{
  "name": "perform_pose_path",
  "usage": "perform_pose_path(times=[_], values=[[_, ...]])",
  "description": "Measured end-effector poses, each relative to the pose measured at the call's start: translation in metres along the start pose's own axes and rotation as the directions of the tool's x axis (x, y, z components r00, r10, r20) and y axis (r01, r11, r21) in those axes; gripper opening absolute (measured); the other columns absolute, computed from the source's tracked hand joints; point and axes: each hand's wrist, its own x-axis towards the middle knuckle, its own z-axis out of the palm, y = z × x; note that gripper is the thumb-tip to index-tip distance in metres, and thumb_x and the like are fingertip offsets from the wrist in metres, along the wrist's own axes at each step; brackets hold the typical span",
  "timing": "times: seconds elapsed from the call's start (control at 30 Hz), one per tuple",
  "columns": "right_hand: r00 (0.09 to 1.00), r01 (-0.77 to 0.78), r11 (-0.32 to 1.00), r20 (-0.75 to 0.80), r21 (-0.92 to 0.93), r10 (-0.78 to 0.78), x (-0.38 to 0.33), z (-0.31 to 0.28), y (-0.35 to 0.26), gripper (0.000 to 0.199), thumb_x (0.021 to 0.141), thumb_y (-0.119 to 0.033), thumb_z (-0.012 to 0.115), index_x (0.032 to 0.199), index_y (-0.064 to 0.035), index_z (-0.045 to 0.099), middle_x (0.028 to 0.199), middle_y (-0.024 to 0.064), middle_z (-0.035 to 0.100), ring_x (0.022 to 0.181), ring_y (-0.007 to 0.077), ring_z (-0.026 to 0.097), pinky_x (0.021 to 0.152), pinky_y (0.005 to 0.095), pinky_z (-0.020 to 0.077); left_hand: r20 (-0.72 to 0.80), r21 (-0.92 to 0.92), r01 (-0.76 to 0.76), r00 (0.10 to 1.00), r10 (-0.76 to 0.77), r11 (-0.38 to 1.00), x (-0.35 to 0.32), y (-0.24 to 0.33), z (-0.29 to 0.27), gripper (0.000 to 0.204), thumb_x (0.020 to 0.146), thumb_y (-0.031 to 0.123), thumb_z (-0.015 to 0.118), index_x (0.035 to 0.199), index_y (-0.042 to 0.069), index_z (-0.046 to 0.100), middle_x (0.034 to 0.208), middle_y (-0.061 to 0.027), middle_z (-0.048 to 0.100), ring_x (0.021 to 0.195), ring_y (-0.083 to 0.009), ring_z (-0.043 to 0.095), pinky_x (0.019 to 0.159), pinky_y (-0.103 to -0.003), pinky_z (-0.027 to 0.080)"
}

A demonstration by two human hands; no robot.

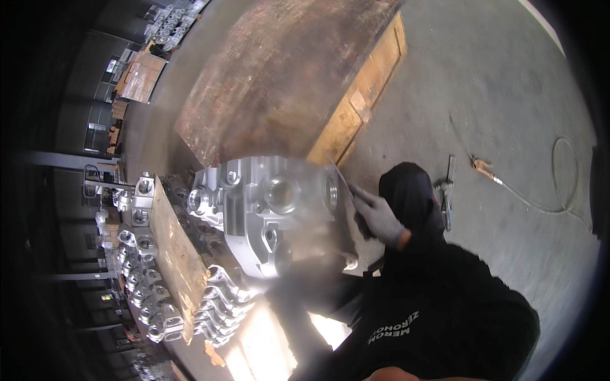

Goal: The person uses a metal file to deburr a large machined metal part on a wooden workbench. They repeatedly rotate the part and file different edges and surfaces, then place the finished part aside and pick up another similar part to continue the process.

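A large silver metal casting [236, 216] with round bores and ribs sits in front of me. At its right side, my right hand [376, 214], in a grey glove, is closed on a thin, flat, file-like tool [341, 176]. The tool's far end points up towards the casting's right edge; I cannot tell whether it touches. A dark left sleeve [298, 308] reaches to the casting's lower edge. My left hand is lost in the blurred, hazy patch there, so its fingers do not show.
A broad, worn brown tabletop [267, 82] with a yellowish wooden side lies beyond the casting. Several smaller castings [219, 305] stand by a wooden board [175, 244] at left. On the grey floor at right lie an air gun [484, 167] with a hose and a metal tool [449, 193].
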Motion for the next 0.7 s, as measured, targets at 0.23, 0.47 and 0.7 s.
perform_pose_path(times=[0.23,0.47,0.7], values=[[0.996,-0.087,0.961,-0.004,0.264,0.091,-0.009,0.009,-0.016,0.055,0.115,-0.029,0.054,0.168,-0.0227,0.041,0.067,-0.0025,0.048,0.049,0.0102,0.044,0.044,0.0282,0.0402,-0.026,-0.134,0.036,0.999,-0.04,0.99,0.004,-0.003,-0.011,0.038,0.098,0.03,0.072,0.125,0.004,0.07,0.118,-0.0069,0.07,0.11,-0.0217,0.067,0.091,-0.04,0.058],[0.91,-0.416,0.697,0.261,0.584,0.323,-0.025,0.004,-0.045,0.024,0.115,-0.037,0.053,0.101,-0.0189,0.056,0.066,-0.0075,0.036,0.048,0.0051,0.032,0.043,0.0197,0.0275,-0.104,-0.414,0.093,0.983,-0.149,0.905,0.01,-0.007,-0.012,0.037,0.098,0.03,0.073,0.125,0.005,0.07,0.118,-0.0065,0.07,0.111,-0.0215,0.066,0.091,-0.041,0.058],[0.916,0.381,0.843,0.033,-0.38,-0.399,-0.035,0.007,-0.118,0.02,0.101,-0.006,0.059,0.121,-0.0041,0.061,0.102,0.0093,0.061,0.079,0.0184,0.063,0.067,0.0309,0.0534,-0.037,-0.349,0.164,0.981,-0.188,0.923,-0.009,0.008,0.002,0.045,0.107,0.037,0.058,0.129,-0.002,0.066,0.123,-0.0124,0.073,0.115,-0.0277,0.07,0.103,-0.041,0.055]])
